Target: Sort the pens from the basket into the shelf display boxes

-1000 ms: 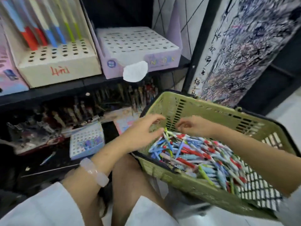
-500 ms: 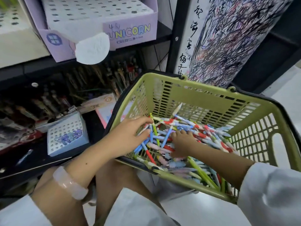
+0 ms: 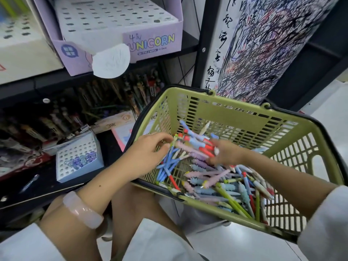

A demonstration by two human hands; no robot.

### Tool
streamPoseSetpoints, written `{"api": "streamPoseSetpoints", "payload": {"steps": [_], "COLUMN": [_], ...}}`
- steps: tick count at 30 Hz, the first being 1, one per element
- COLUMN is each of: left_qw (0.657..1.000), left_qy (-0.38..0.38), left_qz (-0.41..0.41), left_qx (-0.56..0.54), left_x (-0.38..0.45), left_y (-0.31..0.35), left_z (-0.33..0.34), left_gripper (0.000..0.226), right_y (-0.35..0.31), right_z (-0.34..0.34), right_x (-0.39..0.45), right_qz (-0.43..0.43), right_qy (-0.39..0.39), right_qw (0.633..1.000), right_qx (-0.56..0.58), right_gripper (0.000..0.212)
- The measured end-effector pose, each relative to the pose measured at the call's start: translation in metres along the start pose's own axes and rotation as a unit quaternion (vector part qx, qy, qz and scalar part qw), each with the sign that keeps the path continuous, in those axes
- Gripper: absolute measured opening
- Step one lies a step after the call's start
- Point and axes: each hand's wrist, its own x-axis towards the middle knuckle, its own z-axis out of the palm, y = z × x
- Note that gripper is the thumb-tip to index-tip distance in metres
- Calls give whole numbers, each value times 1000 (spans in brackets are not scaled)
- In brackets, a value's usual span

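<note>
Both hands work the green basket at four o'clock: left hand pinching blue pens, blurred right hand gripping red-and-blue ones, apparently grouping them for the purple display box at eleven o'clock.

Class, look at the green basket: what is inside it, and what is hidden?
Inside the green basket lie loose pens and both hands, left hand and right hand. The pile hides much of the mesh floor and any pens underneath.
</note>
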Motion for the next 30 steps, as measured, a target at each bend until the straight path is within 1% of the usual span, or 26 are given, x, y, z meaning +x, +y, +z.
{"api": "streamPoseSetpoints", "payload": {"steps": [2,4,5,6,8,9,10,11,12,13,15,17,18,20,22,25,27,30], "left_qw": [999,997,995,992,979,969,955,935,912,893,875,856,860,888,911,927,936,950], "left_qy": [20,18,6,-9,-43,-57,-68,-77,-86,-94,-98,-91,-83,-51,-17,4,5,15], "left_qz": [-16,-40,-54,-71,-106,-118,-128,-139,-147,-147,-135,-121,-109,-80,-57,-43,-39,-54], "left_qx": [-33,-68,-85,-107,-167,-208,-258,-316,-373,-414,-454,-494,-492,-451,-407,-374,-349,-307], "left_x": [2,5,7,8,9,9,9,9,8,8,7,5,4,2,0,-3,-5,-10], "left_y": [3,8,11,14,25,32,38,44,50,55,62,66,67,66,64,65,66,64], "left_z": [1,4,7,9,12,13,13,13,13,13,13,8,5,-1,-6,-20,-30,-40], "left_gripper": [18,15,16,19,31,40,48,55,56,53,38,37,39,43,42,34,35,35], "right_y": [-5,-15,-21,-28,-44,-52,-62,-71,-81,-91,-110,-128,-135,-148,-161,-174,-180,-190], "right_z": [-21,-37,-42,-45,-44,-40,-36,-31,-26,-22,-18,-18,-18,-20,-22,-26,-29,-35], "right_x": [-11,-20,-24,-26,-31,-32,-34,-35,-37,-38,-40,-42,-43,-45,-46,-46,-44,-40], "right_qz": [-10,-20,-30,-36,-48,-60,-74,-91,-106,-122,-150,-164,-167,-178,-202,-220,-220,-195], "right_qy": [75,120,126,122,97,84,73,64,59,61,74,102,120,149,176,218,216,235], "right_qw": [989,958,933,900,839,822,813,810,810,808,801,800,801,803,797,775,751,733], "right_qx": [127,259,334,416,533,560,573,575,574,573,575,569,563,549,541,551,584,607], "right_gripper": [22,17,14,11,11,12,15,14,10,8,6,2,2,10,17,22,21,16]}}
